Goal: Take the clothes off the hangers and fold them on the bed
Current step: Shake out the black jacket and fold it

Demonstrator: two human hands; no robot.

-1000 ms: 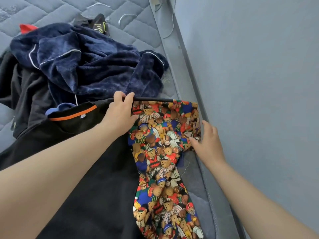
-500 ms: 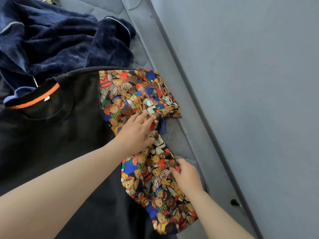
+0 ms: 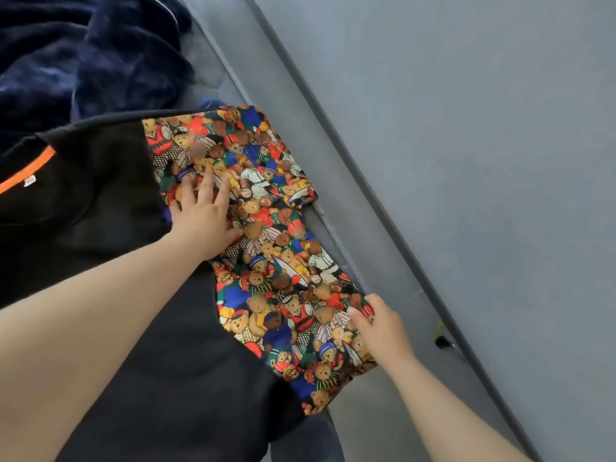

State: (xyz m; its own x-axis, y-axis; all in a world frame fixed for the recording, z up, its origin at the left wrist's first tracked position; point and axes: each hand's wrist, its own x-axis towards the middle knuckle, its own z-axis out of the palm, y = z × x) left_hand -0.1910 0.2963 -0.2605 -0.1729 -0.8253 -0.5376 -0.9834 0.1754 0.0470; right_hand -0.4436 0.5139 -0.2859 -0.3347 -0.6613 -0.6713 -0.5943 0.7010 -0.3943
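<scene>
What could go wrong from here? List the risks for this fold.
1. The bear-print panel lies along the mattress edge by the wall. If the right hand, which grips its rim, tugs it, it may slide off.
2. The left hand presses flat on only the upper part, so the lower part may bunch.
3. The navy pile lies against the top of the black shirt and could get caught in a fold.

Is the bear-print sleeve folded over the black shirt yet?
Not yet. The sleeve lies spread flat beside the black shirt body; the left hand presses on it with straight fingers, and the right hand pinches its outer edge.
</scene>
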